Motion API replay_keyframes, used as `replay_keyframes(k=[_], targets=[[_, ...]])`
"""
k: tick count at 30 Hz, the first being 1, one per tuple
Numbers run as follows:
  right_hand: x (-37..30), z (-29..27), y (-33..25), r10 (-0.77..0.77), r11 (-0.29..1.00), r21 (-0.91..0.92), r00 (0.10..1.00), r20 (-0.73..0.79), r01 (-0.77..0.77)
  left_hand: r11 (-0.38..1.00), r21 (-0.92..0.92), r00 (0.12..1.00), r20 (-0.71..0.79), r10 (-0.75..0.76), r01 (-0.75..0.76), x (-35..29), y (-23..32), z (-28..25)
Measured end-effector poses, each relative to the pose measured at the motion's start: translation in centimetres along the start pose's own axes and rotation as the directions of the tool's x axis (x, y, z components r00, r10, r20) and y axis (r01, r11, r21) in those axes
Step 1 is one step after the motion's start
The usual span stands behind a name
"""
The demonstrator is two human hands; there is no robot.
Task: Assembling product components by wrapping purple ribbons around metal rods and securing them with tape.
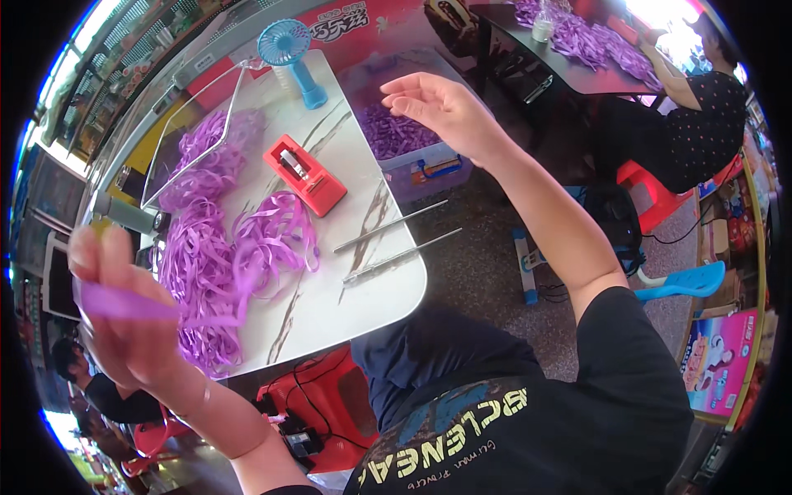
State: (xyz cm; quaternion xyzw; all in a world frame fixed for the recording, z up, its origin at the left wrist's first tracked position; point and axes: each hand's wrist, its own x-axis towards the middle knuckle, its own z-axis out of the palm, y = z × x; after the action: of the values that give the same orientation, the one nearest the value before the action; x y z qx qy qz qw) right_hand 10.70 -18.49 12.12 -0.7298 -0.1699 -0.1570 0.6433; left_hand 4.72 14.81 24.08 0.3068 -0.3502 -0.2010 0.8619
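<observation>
My left hand, raised at the left edge of the table, grips a purple ribbon that crosses its fingers; the hand is blurred. Below and beside it, loose purple ribbons lie in a long heap, with a smaller looped bunch to the right. My right hand is held out over a plastic bin on the floor, fingers stretched and nothing visible in them. Between the hands, a red box-shaped device with a pale metallic part in its top rests on the table.
Two thin metal rods jut past the marble-patterned tabletop's right edge. A blue handheld fan stands at its far end. Red stools and a seated person by a dark table with purple ribbons are nearby.
</observation>
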Motion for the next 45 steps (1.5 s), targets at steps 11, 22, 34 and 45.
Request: replay_keyframes(k=[11,22,34,45], targets=[[-8.4,2.4,-8.5,-0.044,0.957,0.275,0.894,0.446,-0.090,0.760,0.488,0.890,-0.373,-0.263,0.429,-0.7,-14.7,3.7],[-13.0,-0.1,-4.1,0.429,0.883,0.069,0.857,0.287,-0.465,0.829,0.214,0.837,-0.328,-0.438,0.517,-2.7,-21.5,-1.4],[-13.1,-0.5,-2.3,0.420,0.906,-0.035,0.884,0.206,-0.422,0.788,0.220,0.809,-0.302,-0.505,0.575,-3.0,-21.3,-2.6],[-12.9,-0.8,-1.9,0.280,0.954,0.051,0.941,0.192,-0.294,0.696,0.393,0.783,-0.117,-0.611,0.601,-3.5,-21.7,-3.7]])
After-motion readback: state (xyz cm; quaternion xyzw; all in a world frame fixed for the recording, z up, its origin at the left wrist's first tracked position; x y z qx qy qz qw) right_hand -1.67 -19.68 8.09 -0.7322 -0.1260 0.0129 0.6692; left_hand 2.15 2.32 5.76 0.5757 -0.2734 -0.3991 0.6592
